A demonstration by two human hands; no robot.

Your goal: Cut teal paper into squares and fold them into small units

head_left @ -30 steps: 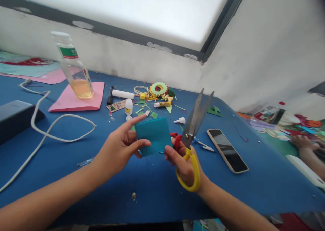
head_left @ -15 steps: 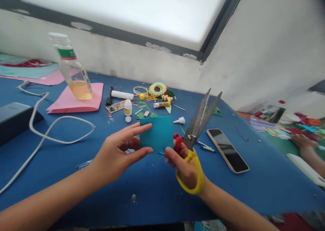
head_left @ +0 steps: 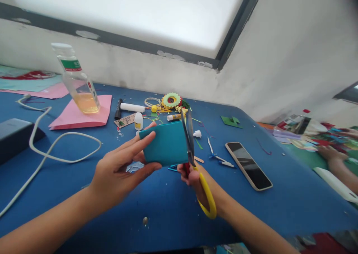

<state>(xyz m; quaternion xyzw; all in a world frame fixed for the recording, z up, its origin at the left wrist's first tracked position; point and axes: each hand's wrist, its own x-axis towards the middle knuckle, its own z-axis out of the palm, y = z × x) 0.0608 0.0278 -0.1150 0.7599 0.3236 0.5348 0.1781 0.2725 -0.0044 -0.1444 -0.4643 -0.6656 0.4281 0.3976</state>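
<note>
Pinching left hand (head_left: 116, 168): fingers grip blue paper (head_left: 166, 144); hold flat.
Right hand (head_left: 200, 187): fingers curl round scissors (head_left: 191, 155); square blades (head_left: 190, 135) to paper's 3 o'clock edge.

Blue table (head_left: 167, 224) | phone (head_left: 248, 166) | white cable (head_left: 47, 155) | pink paper (head_left: 67, 117) | green scrap (head_left: 231, 123)

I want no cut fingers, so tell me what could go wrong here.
The left hand holds the teal paper while the scissors in the right hand stand at its edge: a slip might nick a hand. Held up off the blue table, the paper could also flex, sending a cut astray.
</note>
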